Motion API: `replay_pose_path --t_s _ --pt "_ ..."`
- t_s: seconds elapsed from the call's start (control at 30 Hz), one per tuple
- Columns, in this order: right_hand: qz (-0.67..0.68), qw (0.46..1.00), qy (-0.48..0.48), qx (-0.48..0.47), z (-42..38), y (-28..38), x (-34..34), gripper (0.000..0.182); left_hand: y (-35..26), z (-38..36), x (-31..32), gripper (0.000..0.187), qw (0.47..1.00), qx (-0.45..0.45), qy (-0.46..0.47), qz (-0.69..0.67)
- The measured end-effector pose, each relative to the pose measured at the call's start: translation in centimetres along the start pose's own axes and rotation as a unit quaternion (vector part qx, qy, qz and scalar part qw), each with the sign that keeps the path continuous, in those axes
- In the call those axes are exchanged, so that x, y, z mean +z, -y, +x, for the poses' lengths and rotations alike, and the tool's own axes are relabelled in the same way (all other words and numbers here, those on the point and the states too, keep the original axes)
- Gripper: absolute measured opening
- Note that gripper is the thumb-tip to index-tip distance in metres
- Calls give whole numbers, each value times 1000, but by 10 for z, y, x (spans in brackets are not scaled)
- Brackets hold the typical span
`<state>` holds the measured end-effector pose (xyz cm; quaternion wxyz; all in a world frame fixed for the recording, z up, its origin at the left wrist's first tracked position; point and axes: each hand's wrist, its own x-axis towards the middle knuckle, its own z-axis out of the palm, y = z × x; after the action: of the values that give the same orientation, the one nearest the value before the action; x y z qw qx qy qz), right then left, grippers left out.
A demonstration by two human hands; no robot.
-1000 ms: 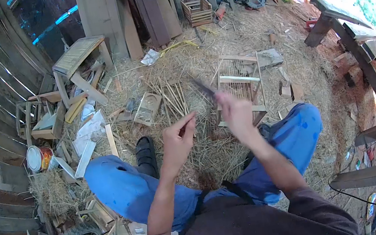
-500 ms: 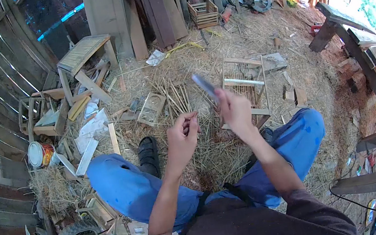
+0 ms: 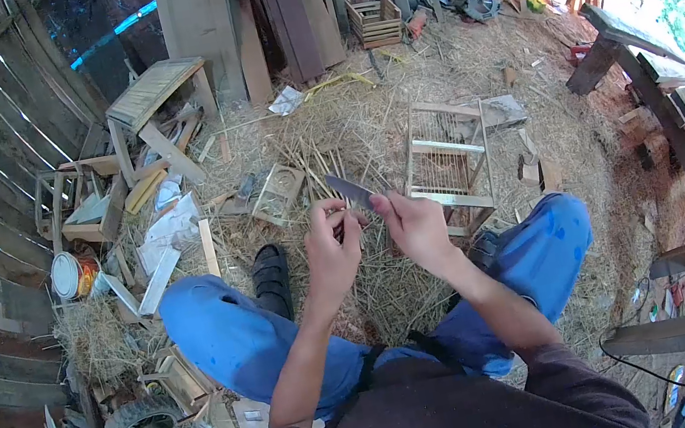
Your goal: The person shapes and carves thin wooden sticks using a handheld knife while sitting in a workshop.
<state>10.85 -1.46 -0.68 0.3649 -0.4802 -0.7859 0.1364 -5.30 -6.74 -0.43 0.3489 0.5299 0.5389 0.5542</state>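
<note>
My right hand [image 3: 420, 229] is closed around the handle of a knife [image 3: 351, 191], its blade slanting up and to the left. Close beside it, my left hand [image 3: 331, 243] is pinched, fingers curled in. A small pale bit shows at its fingertips, too little to name. The blade lies just above those fingertips; whether it touches anything cannot be told. Beyond my hands, several thin sticks [image 3: 318, 166] lie on the straw. A wooden frame with thin bars [image 3: 449, 160] stands ahead of my right knee.
A small wooden piece with round holes [image 3: 279, 194] lies ahead on the left. Further left are a wooden stool [image 3: 157, 95] and a paint can [image 3: 77, 275]. At the back stand a slatted crate [image 3: 375, 22] and a circular saw [image 3: 477, 2]. A timber bench [image 3: 664, 111] runs along the right.
My right hand has come down and slightly left, bringing the knife from above right to my left fingertips. My left hand has stayed nearly in place.
</note>
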Motion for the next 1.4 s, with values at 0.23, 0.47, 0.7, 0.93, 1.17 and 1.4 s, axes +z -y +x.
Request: replay_pose_path --t_s 0.23,0.47,0.7,0.93,1.17,1.4 --pt "-41 999 -8 -20 -2 0 7 24 5 0 3 14 999 29 -17 20" --pt "-15 999 -23 -30 -1 0 9 31 -1 0 3 12 1000 11 -13 23" --pt "40 998 -42 35 14 2 -7 36 -6 2 3 22 998 -25 16 -59" --pt "141 983 -85 81 24 -4 -24 34 -8 4 -6 28 988 -108 51 -101" --pt "162 978 -66 114 24 -7 -25 26 -8 4 -9 21 994 -16 30 100" --pt "-43 997 -4 56 22 -36 -29 33 -10 2 -17 16 922 139 -26 361"
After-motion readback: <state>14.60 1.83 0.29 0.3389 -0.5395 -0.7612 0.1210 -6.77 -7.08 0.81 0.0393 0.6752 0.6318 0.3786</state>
